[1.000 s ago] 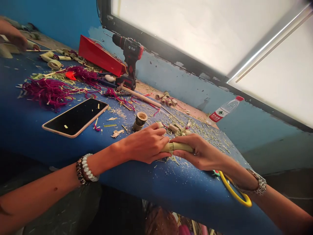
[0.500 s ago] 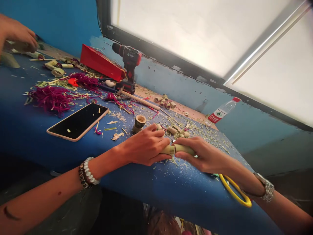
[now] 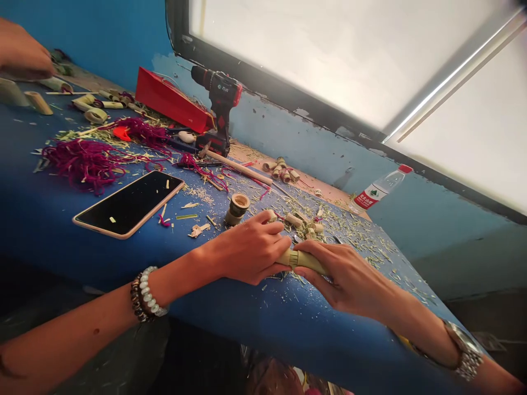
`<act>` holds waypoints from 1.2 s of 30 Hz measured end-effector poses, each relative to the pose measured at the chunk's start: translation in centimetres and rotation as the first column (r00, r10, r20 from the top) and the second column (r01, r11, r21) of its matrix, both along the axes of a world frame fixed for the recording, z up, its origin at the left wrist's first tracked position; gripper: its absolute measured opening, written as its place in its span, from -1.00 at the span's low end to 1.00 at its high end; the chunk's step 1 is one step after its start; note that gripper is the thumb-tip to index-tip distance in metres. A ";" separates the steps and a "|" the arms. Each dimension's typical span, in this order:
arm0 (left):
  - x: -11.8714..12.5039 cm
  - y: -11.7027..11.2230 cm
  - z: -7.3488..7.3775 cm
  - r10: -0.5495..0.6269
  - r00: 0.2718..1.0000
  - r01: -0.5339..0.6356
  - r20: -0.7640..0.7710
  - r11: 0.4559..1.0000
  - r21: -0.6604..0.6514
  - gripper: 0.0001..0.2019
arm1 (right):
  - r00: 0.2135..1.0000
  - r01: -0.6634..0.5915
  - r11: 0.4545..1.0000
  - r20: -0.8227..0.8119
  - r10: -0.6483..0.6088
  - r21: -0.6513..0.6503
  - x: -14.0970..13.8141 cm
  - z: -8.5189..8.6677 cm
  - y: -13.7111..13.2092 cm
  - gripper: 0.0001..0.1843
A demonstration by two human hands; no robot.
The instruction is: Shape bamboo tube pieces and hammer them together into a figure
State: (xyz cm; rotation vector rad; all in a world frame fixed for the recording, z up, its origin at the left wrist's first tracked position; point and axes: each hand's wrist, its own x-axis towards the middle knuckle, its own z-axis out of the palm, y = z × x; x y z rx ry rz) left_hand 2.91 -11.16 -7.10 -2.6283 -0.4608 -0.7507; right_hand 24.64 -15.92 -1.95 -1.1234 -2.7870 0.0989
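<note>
Two closed hands, left hand and right hand, grip a bamboo tube, hiding its ends.

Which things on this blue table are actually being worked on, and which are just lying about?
In hand: the bamboo stick, gripped by the left hand and right hand.
Lying about: phone, drill, water bottle, purple threads, red tray.

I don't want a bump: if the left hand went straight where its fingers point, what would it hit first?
Probably the right hand, gripping the other end of the same bamboo stick.
</note>
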 end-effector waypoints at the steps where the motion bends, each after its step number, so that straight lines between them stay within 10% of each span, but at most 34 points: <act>1: 0.0 0.0 0.0 -0.005 1.000 0.005 -0.007 1.000 0.011 -0.68 | 1.000 -0.004 1.000 0.000 0.004 0.004 0.0 -0.1 0.0 -0.74; 21: 0.2 0.0 -0.3 0.023 0.999 -0.026 0.038 0.996 0.085 -0.66 | 0.948 0.188 0.919 -0.182 -0.262 -0.348 -1.5 0.3 -0.5 -0.69; 30: -0.6 -0.1 0.2 0.079 0.937 -0.010 0.341 0.980 -0.200 -0.82 | 0.748 0.364 0.929 -0.575 -0.331 -0.061 2.5 3.7 1.1 -0.71; 36: -0.9 -0.4 0.2 -0.010 0.858 0.107 0.513 0.981 -0.160 -0.88 | 0.799 0.517 0.855 -0.367 -0.475 0.019 7.0 3.3 5.1 -0.83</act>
